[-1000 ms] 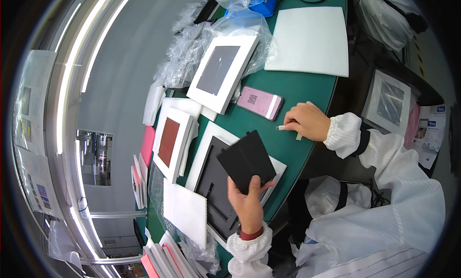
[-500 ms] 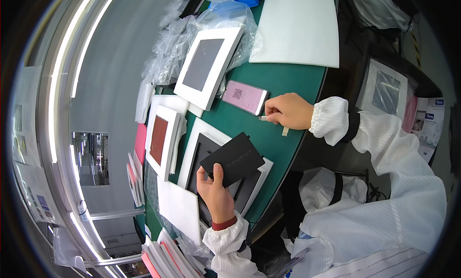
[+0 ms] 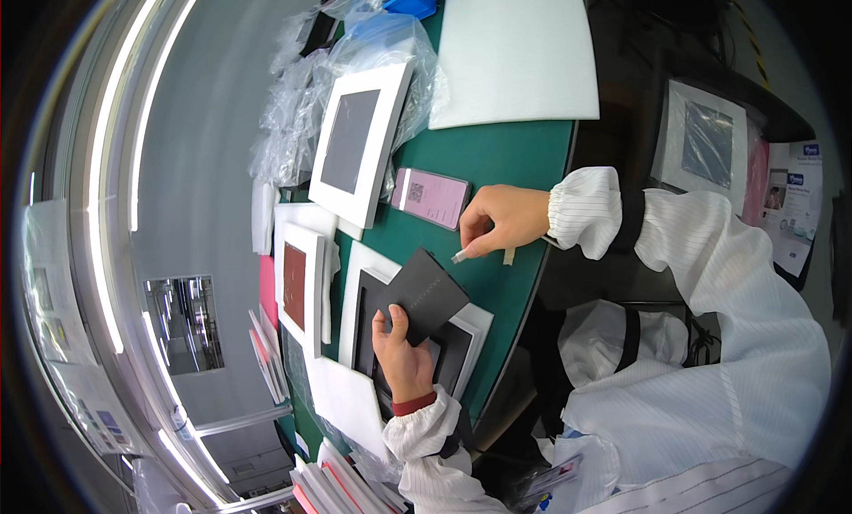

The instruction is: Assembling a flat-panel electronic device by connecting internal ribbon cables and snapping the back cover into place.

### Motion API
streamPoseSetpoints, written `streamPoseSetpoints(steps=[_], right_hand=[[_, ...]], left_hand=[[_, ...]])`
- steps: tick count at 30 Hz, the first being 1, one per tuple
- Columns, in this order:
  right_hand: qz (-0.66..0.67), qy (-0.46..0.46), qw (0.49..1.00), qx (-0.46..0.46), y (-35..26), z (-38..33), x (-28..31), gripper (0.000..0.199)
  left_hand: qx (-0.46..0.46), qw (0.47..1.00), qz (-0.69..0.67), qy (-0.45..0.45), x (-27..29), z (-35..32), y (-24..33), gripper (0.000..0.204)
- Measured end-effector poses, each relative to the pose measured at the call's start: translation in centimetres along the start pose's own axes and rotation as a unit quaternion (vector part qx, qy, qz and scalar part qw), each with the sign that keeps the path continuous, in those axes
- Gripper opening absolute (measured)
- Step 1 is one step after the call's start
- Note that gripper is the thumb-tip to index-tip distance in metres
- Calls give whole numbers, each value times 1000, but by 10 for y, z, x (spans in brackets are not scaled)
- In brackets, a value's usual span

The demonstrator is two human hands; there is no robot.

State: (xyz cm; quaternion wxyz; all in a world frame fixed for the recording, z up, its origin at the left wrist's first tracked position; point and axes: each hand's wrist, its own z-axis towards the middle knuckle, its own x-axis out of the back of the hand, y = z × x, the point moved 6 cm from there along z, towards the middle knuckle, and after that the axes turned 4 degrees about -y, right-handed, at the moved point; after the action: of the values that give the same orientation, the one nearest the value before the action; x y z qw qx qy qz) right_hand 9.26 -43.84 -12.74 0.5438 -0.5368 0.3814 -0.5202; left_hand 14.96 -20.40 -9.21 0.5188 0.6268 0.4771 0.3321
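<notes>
Green desk (image 3: pixel 519 172) fills mid-frame; my left hand (image 3: pixel 401 356) grips a black card (image 3: pixel 428 295), my right hand (image 3: pixel 503 219) pinches a small white strip (image 3: pixel 461 257).

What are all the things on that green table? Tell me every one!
Table: one, green.
Black square panel: one, in the left hand.
White tray with dark inset: one, under the panel.
White framed panels: two, grey-faced upper middle, red-faced left.
Pink phone: one, centre.
White foam sheet: one, top.
Clear plastic bags: several, upper left.
Left hand: holds panel.
Right hand: pinches a small pale strip.
</notes>
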Motion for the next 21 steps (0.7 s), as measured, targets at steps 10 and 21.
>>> streamPoseSetpoints(steps=[10, 21], right_hand=[[38, -67, 997, 2, 1, -4, 2, 24], [7, -77, 997, 6, -3, -4, -2, 22]], left_hand=[[21, 998, 26, -60, -13, 4, -7, 19], [-75, 996, 6, -37, -16, 2, 2, 30]])
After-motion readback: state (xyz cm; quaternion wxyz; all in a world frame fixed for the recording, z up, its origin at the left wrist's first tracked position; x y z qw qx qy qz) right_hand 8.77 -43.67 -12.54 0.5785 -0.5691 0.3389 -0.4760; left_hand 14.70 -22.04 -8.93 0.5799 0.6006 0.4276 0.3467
